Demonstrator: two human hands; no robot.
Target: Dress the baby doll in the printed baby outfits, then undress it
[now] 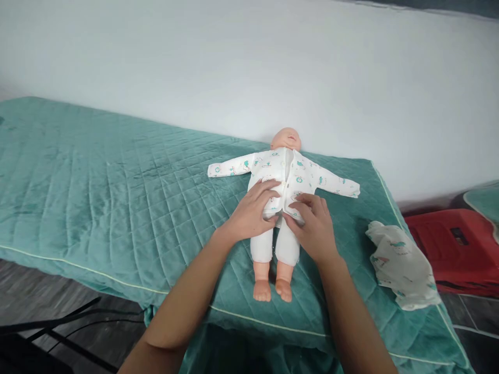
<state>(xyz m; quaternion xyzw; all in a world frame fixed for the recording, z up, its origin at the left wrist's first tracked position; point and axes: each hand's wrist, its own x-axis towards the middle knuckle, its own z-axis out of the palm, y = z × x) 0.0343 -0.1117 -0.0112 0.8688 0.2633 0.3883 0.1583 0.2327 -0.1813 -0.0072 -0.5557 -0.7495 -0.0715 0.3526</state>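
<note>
A baby doll [287, 139] lies on its back on the green quilted cover, arms spread wide and bare feet toward me. It wears a white printed baby jacket [268, 165] and white legwear [261, 246]. The jacket's two front panels meet along the middle, with a narrow gap near the neck. My left hand [257, 210] grips the panel on the left, fingers on the cloth and thumb at the hem. On the other panel, my right hand [314, 221] pinches the lower front corner between thumb and fingers.
The green quilted cover [117, 208] stretches far to the left, against a white wall [195, 62]. A crumpled printed cloth [403, 265] lies near the right edge. Beyond that edge is a red case [456, 249]. Black metal legs [58, 324] stand at the lower left.
</note>
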